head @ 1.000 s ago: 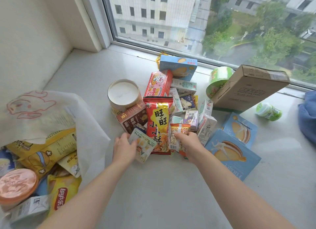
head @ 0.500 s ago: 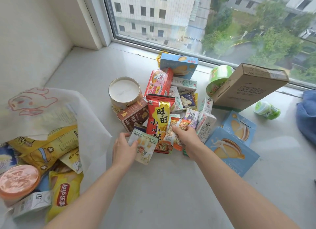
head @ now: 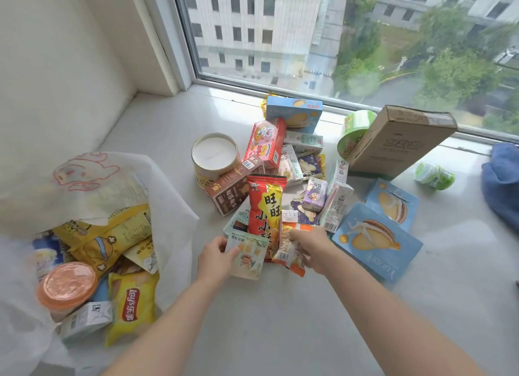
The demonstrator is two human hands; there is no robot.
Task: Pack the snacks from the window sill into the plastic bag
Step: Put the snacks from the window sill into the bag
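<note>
A pale square sachet is pinched at its left edge by the left hand, thumb on top, while an orange-and-white striped packet is gripped by the curled fingers of the right hand; both lie at the near edge of the snack heap on the window sill. The coming move is judged to turn on one relation: the plastic bag gapes to the left of both hands and somewhat nearer the person, so the left hand is the closer one and its sachet has the shorter way to go, whereas the right hand would have to cross over. The striped packet's long axis runs roughly away from the person, toward the window. Between the two held packets a red bag printed with 旺旺 and 小小酥 stands on end. Inside the bag a yellow Lay's crisp packet can be read, with 乐事 on its logo, beside an orange-lidded cup. On the large blue biscuit box lettering is seen upside down; it cannot be read with confidence. Print on the cardboard carton is too blurred to make out.
</note>
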